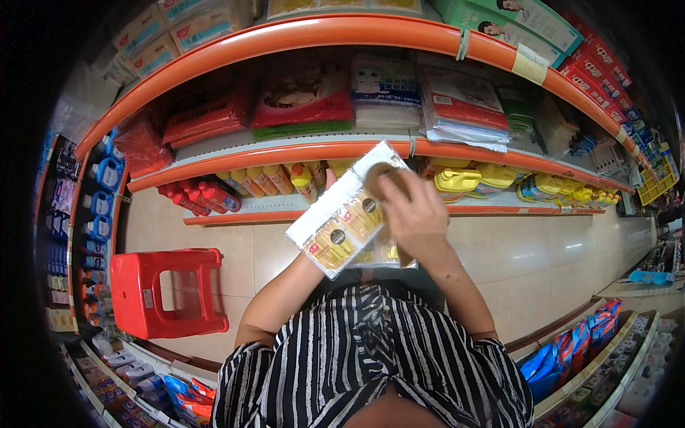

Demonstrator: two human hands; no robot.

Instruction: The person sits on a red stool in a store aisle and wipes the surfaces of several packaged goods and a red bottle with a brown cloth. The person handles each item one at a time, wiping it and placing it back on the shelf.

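Note:
Clear plastic-wrapped flat packs (333, 241) with yellow contents, white upper parts and dark round stickers are held in front of my body, tilted up to the right. My left hand (316, 263) supports them from below and behind; most of it is hidden, with a fingertip showing past their upper edge. My right hand (415, 214) lies over their right end, blurred, with a brown thing (386, 179) at its fingers that I cannot identify. More yellow packaging (382, 254) shows beneath the packs. Whether my right fingers grip anything is unclear.
Ahead are orange-edged shelves (278, 155) with red packs (208, 115), plastic-wrapped cloth packs (385, 88) and yellow jugs (457, 182). A red plastic stool (139, 289) stands on the tiled floor at left. Blue bottles (101, 203) line the left shelf; blue and red bags (567, 348) are behind right.

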